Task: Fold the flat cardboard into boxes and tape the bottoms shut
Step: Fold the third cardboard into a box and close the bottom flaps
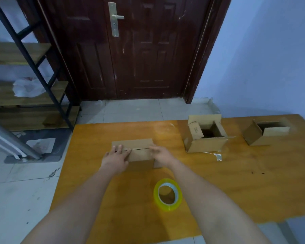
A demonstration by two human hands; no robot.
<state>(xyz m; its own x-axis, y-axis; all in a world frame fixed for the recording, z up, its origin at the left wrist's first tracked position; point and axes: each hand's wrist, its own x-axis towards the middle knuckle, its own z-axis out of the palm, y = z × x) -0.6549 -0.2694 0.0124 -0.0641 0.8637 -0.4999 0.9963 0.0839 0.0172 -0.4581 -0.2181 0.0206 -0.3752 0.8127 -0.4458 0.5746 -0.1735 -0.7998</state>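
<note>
Now both hands, left hand (117, 156) and right hand (161, 154), lie flat, fingers extended, pressing the box (133, 150) flaps closed on the table (95, 173), tape roll (167, 194) nearby.

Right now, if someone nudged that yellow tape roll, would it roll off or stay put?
The tape roll seems to lie flat on its side, hole facing up, so a nudge would probably slide it rather than roll it. The table looks smooth and glossy, so it may slide easily. It is a hollow ring, so likely light, and only stood on edge would it roll.
</note>
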